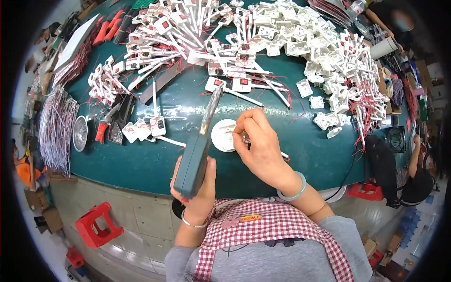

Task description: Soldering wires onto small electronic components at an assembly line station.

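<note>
My left hand (pixel 202 199) is wrapped round the dark green body of a handheld power tool (pixel 195 162). Its long, narrow metallic nose points up and away over the table. Just right of the tool lies a small round white dish (pixel 219 137) with small bits in it, too small to name. The thumb and fingers of my right hand (pixel 258 141) are pinched together over the dish's right edge; anything between them is hidden. A white tube end (pixel 284 155) shows beside my right wrist, the rest of it covered by the hand.
Piles of white switch assemblies (pixel 164 26) with red wires and white housings (pixel 300 40) cover the far side of the green table (pixel 178 120). To the left are a metal bowl (pixel 80 134) and bundled white tubes (pixel 58 127). A red stool (pixel 97 225) stands on the floor; a co-worker (pixel 413 174) is at far right.
</note>
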The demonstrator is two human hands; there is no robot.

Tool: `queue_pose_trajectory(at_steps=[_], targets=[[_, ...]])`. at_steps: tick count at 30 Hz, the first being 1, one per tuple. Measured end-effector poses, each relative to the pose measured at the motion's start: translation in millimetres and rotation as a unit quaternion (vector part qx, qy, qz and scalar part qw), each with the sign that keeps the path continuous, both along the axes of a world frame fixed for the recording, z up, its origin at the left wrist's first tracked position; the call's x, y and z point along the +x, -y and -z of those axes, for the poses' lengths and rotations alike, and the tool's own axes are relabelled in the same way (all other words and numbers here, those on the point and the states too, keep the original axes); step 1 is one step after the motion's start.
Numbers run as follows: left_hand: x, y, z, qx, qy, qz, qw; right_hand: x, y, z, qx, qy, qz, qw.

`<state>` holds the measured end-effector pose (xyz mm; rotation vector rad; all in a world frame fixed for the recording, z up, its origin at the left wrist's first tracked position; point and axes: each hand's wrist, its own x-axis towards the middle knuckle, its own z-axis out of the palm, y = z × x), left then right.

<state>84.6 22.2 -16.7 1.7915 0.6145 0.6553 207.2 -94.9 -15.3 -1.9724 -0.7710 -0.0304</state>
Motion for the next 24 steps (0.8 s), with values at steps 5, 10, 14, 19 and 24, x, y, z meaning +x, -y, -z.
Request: queue_pose_trajectory(at_steps=[5, 10, 14, 19, 24], targets=[[-44.9, -2.3, 13.7, 0.009, -0.036, -0.018, 0.999, -3.6, -1.7, 6.2, 0.022, 0.024, 0.015, 0.999], [-66.4, -9.3, 12.0, 0.113, -0.037, 0.039, 0.992, -5.8, -3.4, 6.5, 0.029, 0.042, 0.024, 0.998], [-72.1, -10.1, 8.1, 0.076, -0.025, 0.069, 0.994, -6.6, -3.2, 8.4, 0.023, 0.052, 0.031, 0.998], [-78.3, -13.5, 2.8, 0.076, -0.042, 0.088, 0.992, -6.8, -3.9, 6.5, 0.024, 0.063, 0.028, 0.997], [-73.4, -12.9, -9.5, 0.062, -0.06, 0.094, 0.992, -6.8, -4.9, 5.8, 0.017, 0.07, 0.027, 0.997]])
